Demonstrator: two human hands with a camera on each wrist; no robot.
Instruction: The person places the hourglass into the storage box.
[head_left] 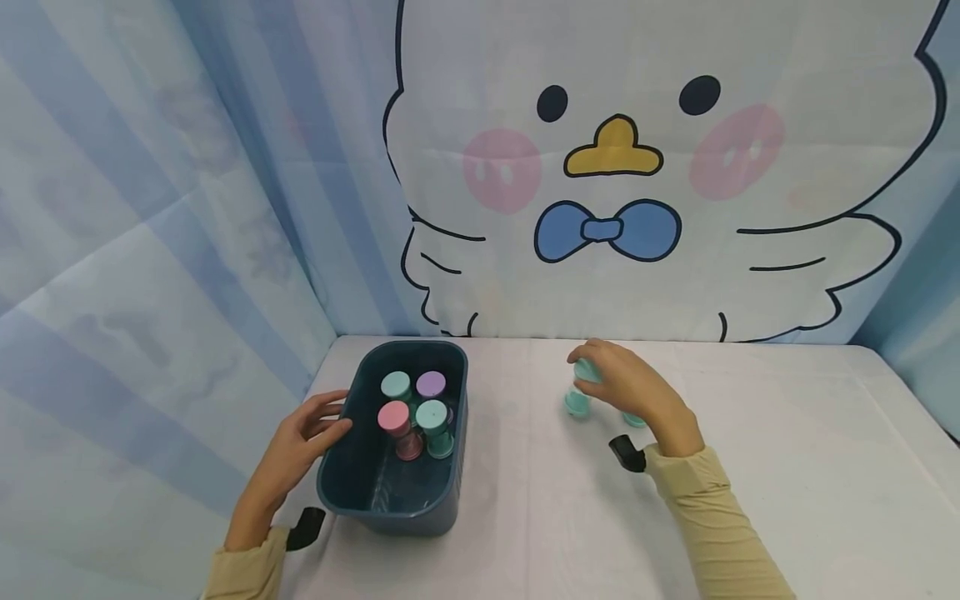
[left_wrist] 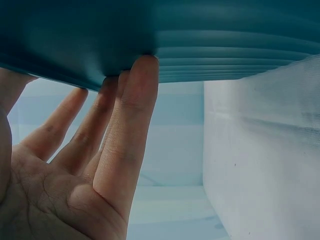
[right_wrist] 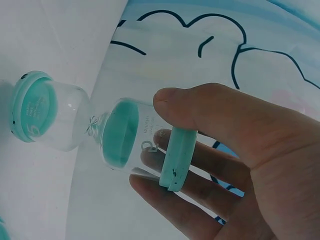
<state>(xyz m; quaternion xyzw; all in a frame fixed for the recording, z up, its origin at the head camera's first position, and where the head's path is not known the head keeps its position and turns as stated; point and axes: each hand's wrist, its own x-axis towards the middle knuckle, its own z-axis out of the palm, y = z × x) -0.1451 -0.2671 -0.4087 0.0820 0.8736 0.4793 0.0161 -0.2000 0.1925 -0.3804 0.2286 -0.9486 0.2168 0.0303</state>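
Observation:
In the right wrist view my right hand grips the upper teal cap of a clear sand timer with teal sand, thumb on one side and fingers on the other. Its lower cap is near the white table; whether it touches is unclear. Part of another teal piece shows below that hand. A dark blue bin holds several sand timers, among them a pink one, a purple-capped one and teal ones. My left hand rests on the bin's left side, fingers fairly straight against its wall.
The white table carries the bin on its left part. Behind it hangs a cloth with a cartoon bird, and a blue and white curtain borders the left. A black strap piece sits at the right wrist.

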